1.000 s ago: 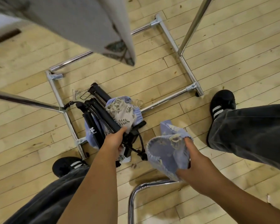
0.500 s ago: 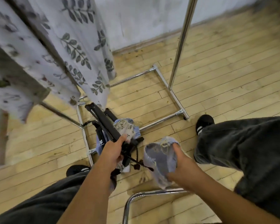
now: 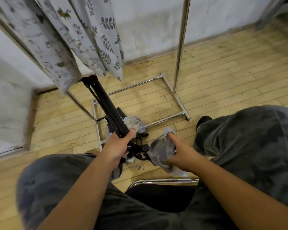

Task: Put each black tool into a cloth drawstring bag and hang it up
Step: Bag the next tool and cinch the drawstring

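Wooden floor under a garment rack [image 3: 177, 67]: left hand [image 3: 119, 146] clenched around black tool [image 3: 106, 105], lifted off the rack's base; right hand [image 3: 179, 151] pinching pale drawstring bag [image 3: 160, 150], mouth seemingly open; next, probably slide tool in.

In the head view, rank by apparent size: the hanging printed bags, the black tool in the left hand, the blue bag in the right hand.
1. Hanging printed bags, though nearest the camera.
2. Black tool.
3. Blue bag, bunched up and partly hidden by the right hand.

Head camera looks steeply down, close over the lap.
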`<state>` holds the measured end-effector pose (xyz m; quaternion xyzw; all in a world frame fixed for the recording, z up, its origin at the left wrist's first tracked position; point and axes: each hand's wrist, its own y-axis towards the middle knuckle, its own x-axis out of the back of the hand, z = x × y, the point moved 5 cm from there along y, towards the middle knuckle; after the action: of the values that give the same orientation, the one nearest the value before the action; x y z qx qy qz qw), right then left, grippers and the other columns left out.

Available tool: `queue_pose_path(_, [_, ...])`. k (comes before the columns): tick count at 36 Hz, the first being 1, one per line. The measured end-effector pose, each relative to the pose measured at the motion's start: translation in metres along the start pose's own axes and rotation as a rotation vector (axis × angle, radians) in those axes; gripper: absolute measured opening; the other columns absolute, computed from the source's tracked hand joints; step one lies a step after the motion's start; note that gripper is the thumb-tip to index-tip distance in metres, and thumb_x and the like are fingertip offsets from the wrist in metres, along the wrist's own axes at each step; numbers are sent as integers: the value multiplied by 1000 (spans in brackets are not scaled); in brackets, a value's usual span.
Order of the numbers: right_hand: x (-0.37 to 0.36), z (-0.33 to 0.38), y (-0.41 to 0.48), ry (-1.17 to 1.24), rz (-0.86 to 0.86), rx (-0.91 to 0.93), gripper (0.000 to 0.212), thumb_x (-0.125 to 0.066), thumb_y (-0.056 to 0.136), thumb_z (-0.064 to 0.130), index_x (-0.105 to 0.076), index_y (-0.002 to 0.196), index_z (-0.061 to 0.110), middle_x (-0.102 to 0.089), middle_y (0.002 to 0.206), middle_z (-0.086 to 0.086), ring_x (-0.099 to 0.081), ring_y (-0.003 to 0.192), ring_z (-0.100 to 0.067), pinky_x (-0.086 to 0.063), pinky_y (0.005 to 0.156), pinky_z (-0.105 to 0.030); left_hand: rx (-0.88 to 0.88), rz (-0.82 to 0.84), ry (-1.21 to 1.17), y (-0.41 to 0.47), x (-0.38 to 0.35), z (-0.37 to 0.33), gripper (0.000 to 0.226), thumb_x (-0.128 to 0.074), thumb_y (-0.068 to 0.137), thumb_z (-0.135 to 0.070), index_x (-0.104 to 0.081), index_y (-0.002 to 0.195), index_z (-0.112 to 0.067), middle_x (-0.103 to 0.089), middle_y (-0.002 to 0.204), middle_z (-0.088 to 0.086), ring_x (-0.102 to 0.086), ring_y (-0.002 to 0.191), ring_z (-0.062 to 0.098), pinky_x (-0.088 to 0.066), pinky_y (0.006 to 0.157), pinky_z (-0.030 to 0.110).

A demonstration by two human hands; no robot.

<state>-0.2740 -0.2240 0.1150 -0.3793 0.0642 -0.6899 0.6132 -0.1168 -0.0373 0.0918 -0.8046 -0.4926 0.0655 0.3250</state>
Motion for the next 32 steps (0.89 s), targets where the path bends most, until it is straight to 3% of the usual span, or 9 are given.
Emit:
queue_pose_path(4, [-6,7,-7,72,51,36,106,-80,85,14,-10,163,32,-57,136,-1,-66,102,-15,-61,86,-31,-11,14,50,-23,-18,6,46,-72,91,-50,-67,124,-17,-72,117,0,-66,110,23,-47,81,33])
queue_pose_path(7, [-7,8,-9,167,64,59,106,-81,85,9,-12,163,33,-56,139,0,-63,98,-3,-60,78,-21,-18,11,192,-31,-29,15,52,-71,90,-55,-60,128,-21,-68,122,-2,-65,110,21,-54,86,38])
queue_pose_path(9, [-6,7,-10,200,51,57,102,-76,87,3,-14,163,30,-58,132,2,-66,95,-4,-62,77,-25,-65,26,252,-34,-37,17,46,-71,92,-51,-61,126,-21,-71,115,-3,-68,105,17,-59,86,37])
queue_pose_path(13, [-2,8,-11,246,49,75,95,-70,89,-4,-17,163,24,-53,131,4,-63,93,0,-61,77,-21,-161,95,355,-40,-48,10,35,-68,96,-45,-62,121,-21,-72,101,-8,-69,93,10,-47,62,8])
queue_pose_path(17, [-3,16,-12,311,63,121,89,-67,88,-8,-26,157,30,-56,110,20,-67,85,5,-58,70,-18,-242,101,450,-41,-48,7,30,-68,97,-41,-57,122,-27,-65,97,-18,-65,91,-1,-44,62,4])
queue_pose_path(21, [-6,19,-9,416,73,170,67,-62,87,-17,-49,107,46,-69,92,22,-67,84,16,-55,70,-13,-309,144,450,-41,-53,10,27,-72,95,-34,-58,119,-31,-67,99,-12,-65,91,-2,-48,75,16])
queue_pose_path(26, [-11,20,-4,452,16,165,57,-81,82,4,-59,122,38,-74,104,21,-71,101,-3,-59,84,-26,-394,132,620,-42,-60,15,35,-61,86,-48,-54,120,-45,-67,103,-9,-66,93,13,-60,77,42])
queue_pose_path(29, [-11,16,-1,525,-50,122,36,-88,79,22,-71,110,25,-77,102,10,-73,101,-11,-61,88,-36,-508,85,756,-49,-63,9,31,-56,88,-49,-51,117,-42,-59,104,-9,-54,96,17,-55,78,43])
queue_pose_path(32, [-11,21,-4,607,-74,117,14,-79,89,22,-78,103,19,-80,98,3,-75,97,-10,-60,81,-25,-613,51,834,-58,-65,-3,34,-58,96,-42,-54,129,-35,-59,113,-12,-44,99,16,-46,84,39])
